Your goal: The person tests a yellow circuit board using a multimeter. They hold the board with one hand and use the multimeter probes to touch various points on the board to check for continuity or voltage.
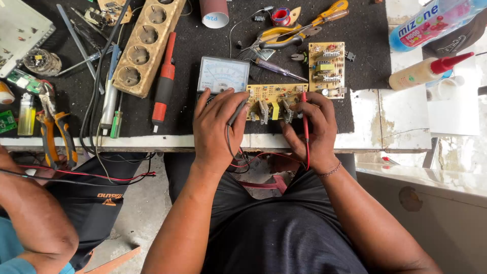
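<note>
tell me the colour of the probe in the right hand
Red probe, held in the right hand; head view.

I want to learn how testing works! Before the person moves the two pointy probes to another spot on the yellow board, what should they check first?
1. Black probe gripped by left hand: ok.
2. Red probe gripped by right hand: ok.
3. Probe tips touching the circuit board: cannot tell, fingers partly hide them.
4. Analog multimeter dial faces the person: ok; needle reading: cannot tell, too small.
5. Board lying flat on the black mat: ok.
6. Leads hanging free below the table edge: ok, though they loop together.
</note>
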